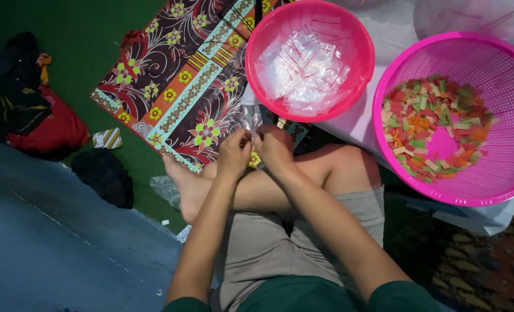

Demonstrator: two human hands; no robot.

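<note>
Hands pinching a small clear plastic bag above your crossed legs.

Your left hand (234,153) and right hand (274,148) meet fingertip to fingertip, both grips clenched on the small clear bag (250,124), likely to work its mouth. 2 pink tubs sit on the floor: 1 basin (349,86) of clear bags, 1 pink basket (500,185) of coloured pieces, both within reach.

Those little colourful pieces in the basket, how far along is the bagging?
Done: a pink bowl holds a pile of small clear bags; whether they are filled is unclear. In hand: the left hand and right hand pinch one clear bag together. Left: many coloured pieces lie in the pink basket.
</note>
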